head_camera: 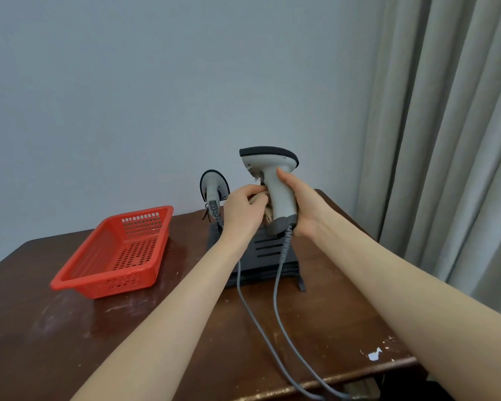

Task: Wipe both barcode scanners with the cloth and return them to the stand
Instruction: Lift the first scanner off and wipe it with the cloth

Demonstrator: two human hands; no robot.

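Holding scanner 1 (272, 169) upright above the stand (269, 253), my right hand (301, 209) clamps its fingers round the grip, freeing the trigger side for the cloth (268, 217) pinched in my left hand (243, 209); scanner 2 (213, 186) sits at 10 o'clock.

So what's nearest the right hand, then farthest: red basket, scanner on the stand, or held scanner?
1. Held scanner: in the right hand itself.
2. Scanner on the stand: to the left, behind.
3. Red basket: far left.
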